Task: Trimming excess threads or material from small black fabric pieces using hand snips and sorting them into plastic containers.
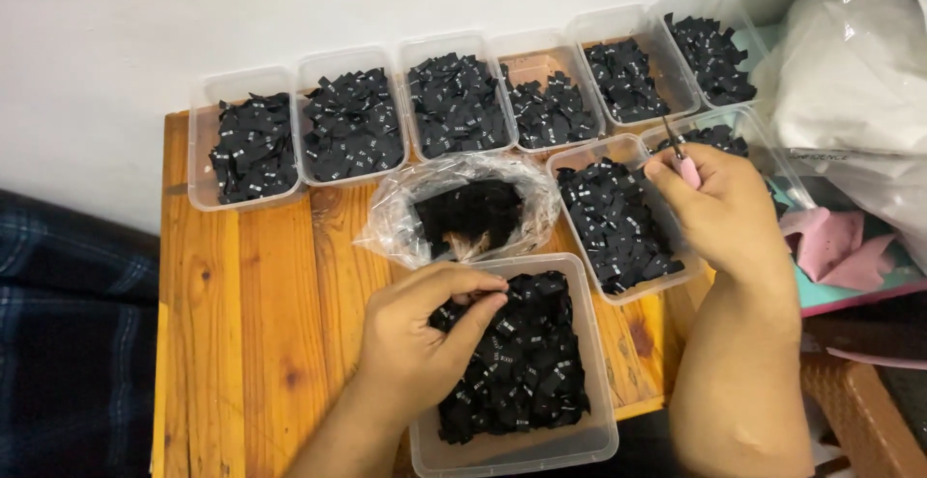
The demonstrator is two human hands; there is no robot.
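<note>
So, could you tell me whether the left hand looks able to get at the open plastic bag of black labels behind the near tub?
Probably yes. The left hand sits at the near tub, and the plastic bag lies just beyond it with its mouth open; nothing stands between them on the wooden table.

White print on the black fabric labels [526, 362] too small to read. Pink-handled tool [686, 164] largely concealed within right hand [719, 208]. Nearest tub [599, 420], before the plastic bag [463, 210], partly cut off.
</note>
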